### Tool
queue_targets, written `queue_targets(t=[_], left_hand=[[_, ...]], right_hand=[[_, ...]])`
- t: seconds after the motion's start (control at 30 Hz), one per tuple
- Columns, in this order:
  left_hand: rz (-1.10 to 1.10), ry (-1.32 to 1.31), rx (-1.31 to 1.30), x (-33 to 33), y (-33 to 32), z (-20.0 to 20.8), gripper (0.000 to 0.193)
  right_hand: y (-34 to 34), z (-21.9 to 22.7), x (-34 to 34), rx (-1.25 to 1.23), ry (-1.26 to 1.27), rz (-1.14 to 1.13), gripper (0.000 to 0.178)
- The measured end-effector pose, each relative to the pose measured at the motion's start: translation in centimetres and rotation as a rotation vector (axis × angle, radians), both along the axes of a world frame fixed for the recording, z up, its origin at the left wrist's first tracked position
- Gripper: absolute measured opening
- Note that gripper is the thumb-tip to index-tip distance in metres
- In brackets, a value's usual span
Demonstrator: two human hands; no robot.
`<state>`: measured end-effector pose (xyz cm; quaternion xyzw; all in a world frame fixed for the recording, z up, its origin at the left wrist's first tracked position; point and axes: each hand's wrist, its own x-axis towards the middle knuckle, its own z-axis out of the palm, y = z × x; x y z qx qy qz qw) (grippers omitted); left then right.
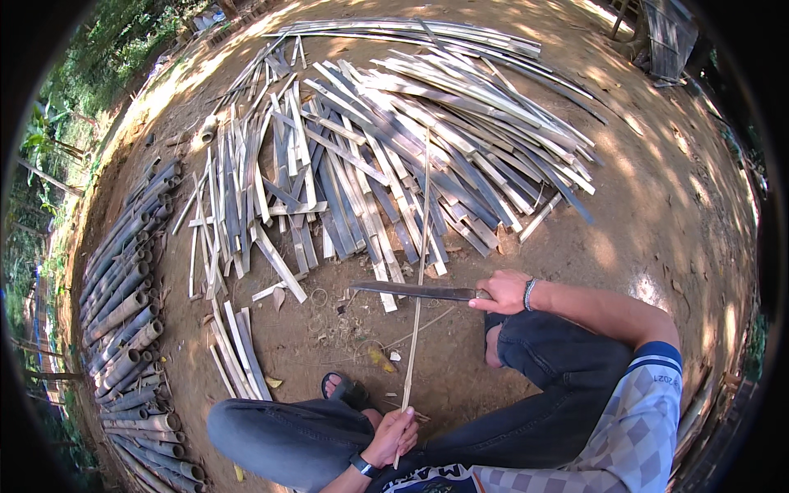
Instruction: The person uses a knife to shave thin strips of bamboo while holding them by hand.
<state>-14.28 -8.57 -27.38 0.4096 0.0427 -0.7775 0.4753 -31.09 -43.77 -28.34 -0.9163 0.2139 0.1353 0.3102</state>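
My right hand [505,292] is closed round the handle of a machete [411,289], whose long dark blade points left. The blade crosses a thin bamboo strip [413,337] at about its middle; whether they touch I cannot tell. Low in the view, near my lap, my left hand [394,435] grips the lower end of that strip, which stretches away from me toward the large heap of split bamboo slats [362,164]. Closer in on the left, a small group of slats [238,349] lies beside my bent knee.
Dark round bamboo poles [127,329] are stacked along the left side. Curled shavings [329,316] and dry leaves [380,359] litter the brown dirt ground [649,214] ahead of my legs. A sandalled foot [345,389] rests near the left hand. Green plants grow at far left.
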Motion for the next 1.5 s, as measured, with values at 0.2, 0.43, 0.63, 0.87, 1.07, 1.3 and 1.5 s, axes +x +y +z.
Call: queue_targets(t=[0.2, 0.43, 0.63, 0.87, 1.07, 1.3, 1.5], left_hand=[[0.005, -0.022, -0.013, -0.3, 0.1, -0.1, 0.029], [0.019, 0.023, -0.022, -0.1, 0.4, -0.2, 0.03], [-0.01, -0.021, -0.013, -0.4, 0.2, 0.0, 0.03], [-0.007, -0.019, -0.009, -0.3, 0.1, 0.5, 0.032], [-0.062, -0.098, -0.018, -0.8, 0.2, 0.1, 0.034], [-0.025, -0.018, -0.004, -0.5, 0.2, 0.4, 0.035], [-0.05, -0.037, -0.054, -0.6, 0.5, 0.0, 0.028]], right_hand=[[-0.8, -0.2, -0.6, -0.116, 0.025, 0.112, 0.061], [-1.6, 0.5, -0.4, -0.043, 0.045, 0.05, 0.062], [-2.1, -0.5, -1.0, -0.027, 0.068, 0.061, 0.063], [-2.8, -0.1, -0.1, -0.028, 0.031, -0.011, 0.066], [-3.8, -1.7, -0.8, -0.037, 0.075, -0.024, 0.068], [-6.3, -2.3, 0.1, -0.09, 0.042, -0.168, 0.07], [-3.1, -1.6, -0.9, 0.022, 0.02, -0.001, 0.068]])
